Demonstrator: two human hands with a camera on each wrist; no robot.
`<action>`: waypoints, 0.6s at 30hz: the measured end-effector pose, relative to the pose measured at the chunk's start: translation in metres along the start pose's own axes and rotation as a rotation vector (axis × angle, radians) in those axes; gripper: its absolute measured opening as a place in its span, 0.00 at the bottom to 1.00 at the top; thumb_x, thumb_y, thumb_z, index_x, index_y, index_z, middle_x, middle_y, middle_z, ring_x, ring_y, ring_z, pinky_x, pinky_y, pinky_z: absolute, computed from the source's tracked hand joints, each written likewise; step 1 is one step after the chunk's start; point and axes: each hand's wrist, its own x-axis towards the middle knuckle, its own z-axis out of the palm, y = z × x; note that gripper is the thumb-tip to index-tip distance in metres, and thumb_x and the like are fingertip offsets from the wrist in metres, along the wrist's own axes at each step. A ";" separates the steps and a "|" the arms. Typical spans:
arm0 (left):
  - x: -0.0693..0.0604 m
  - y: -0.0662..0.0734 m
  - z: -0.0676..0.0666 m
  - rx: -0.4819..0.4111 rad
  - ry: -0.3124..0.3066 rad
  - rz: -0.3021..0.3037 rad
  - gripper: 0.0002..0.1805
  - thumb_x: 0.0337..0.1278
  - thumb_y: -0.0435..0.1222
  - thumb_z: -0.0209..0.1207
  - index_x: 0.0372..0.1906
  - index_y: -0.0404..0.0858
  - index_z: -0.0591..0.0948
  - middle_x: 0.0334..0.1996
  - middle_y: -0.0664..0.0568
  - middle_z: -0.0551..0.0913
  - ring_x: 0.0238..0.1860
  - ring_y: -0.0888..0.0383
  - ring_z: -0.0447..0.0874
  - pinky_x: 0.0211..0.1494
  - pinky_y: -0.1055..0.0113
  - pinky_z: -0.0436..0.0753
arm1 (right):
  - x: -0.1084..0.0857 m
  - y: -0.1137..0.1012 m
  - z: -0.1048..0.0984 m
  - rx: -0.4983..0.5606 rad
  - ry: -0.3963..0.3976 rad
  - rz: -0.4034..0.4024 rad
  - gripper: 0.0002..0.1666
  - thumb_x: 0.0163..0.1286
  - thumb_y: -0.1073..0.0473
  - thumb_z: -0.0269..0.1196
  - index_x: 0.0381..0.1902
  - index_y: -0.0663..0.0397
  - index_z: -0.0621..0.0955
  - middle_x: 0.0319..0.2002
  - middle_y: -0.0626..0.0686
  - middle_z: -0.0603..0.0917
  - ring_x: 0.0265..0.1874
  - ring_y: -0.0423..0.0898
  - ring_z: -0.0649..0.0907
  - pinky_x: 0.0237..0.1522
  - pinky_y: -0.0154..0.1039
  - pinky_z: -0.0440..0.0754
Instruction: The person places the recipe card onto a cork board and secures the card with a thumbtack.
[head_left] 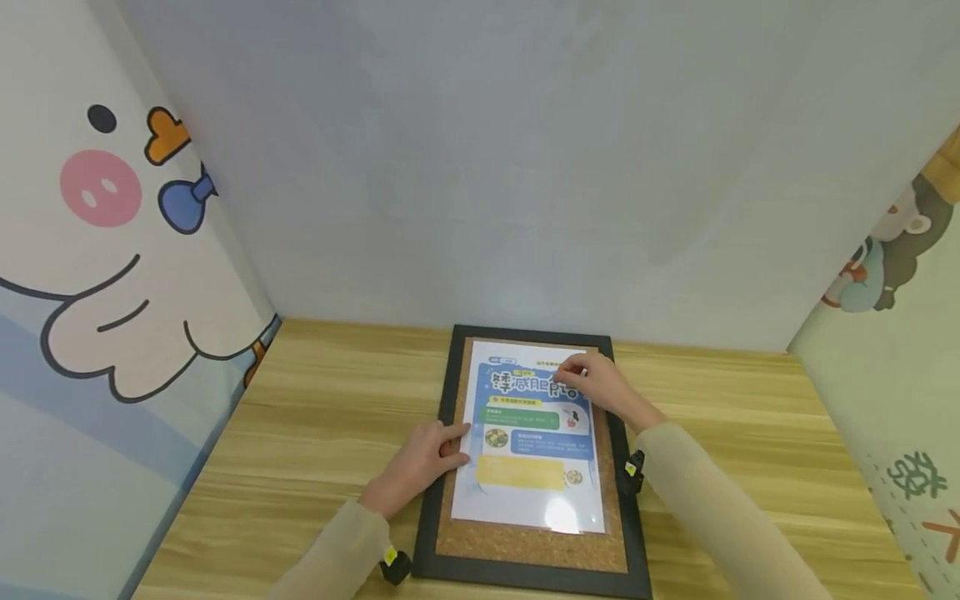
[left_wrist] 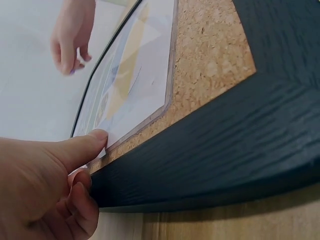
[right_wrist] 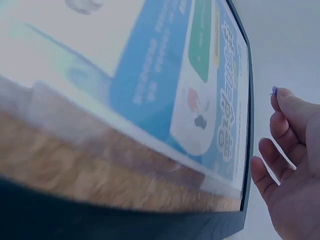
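A cork board [head_left: 528,546] in a black frame [head_left: 429,533] lies on the wooden table. On the cork is a laminated sheet [head_left: 525,507] with blue, green and yellow printed panels. My left hand [head_left: 420,458] touches the sheet's left edge with extended fingers; in the left wrist view, a fingertip presses the clear margin beside the frame. Above the sheet's upper right part hovers my right hand [head_left: 600,385]. Between its thumb and finger it pinches a small purple pushpin [right_wrist: 274,90], whose short metal point shows in the right wrist view, apart from the sheet.
The wooden table [head_left: 337,392] extends on both sides of the board. A pale wall [head_left: 525,167] rises behind it. Cartoon-printed walls stand at the left [head_left: 97,333] and right [head_left: 900,358].
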 end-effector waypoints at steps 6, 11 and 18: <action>0.001 -0.003 -0.001 0.021 -0.004 0.009 0.29 0.65 0.37 0.70 0.67 0.30 0.80 0.21 0.57 0.70 0.23 0.62 0.62 0.29 0.71 0.63 | 0.024 -0.011 0.007 0.078 -0.018 0.037 0.13 0.77 0.51 0.65 0.45 0.54 0.88 0.40 0.54 0.84 0.38 0.48 0.77 0.43 0.44 0.73; 0.002 -0.005 0.000 0.009 0.004 0.021 0.29 0.64 0.37 0.71 0.67 0.30 0.80 0.21 0.57 0.70 0.23 0.63 0.62 0.29 0.71 0.63 | 0.045 -0.020 0.013 0.065 -0.013 0.020 0.12 0.78 0.52 0.64 0.44 0.54 0.88 0.40 0.53 0.85 0.38 0.48 0.78 0.46 0.45 0.74; 0.002 -0.005 -0.002 -0.001 -0.006 0.003 0.29 0.64 0.38 0.71 0.67 0.30 0.80 0.22 0.57 0.70 0.24 0.63 0.63 0.29 0.71 0.63 | 0.066 -0.035 0.019 0.102 -0.034 0.024 0.12 0.79 0.54 0.62 0.46 0.55 0.88 0.45 0.54 0.87 0.45 0.50 0.80 0.53 0.47 0.75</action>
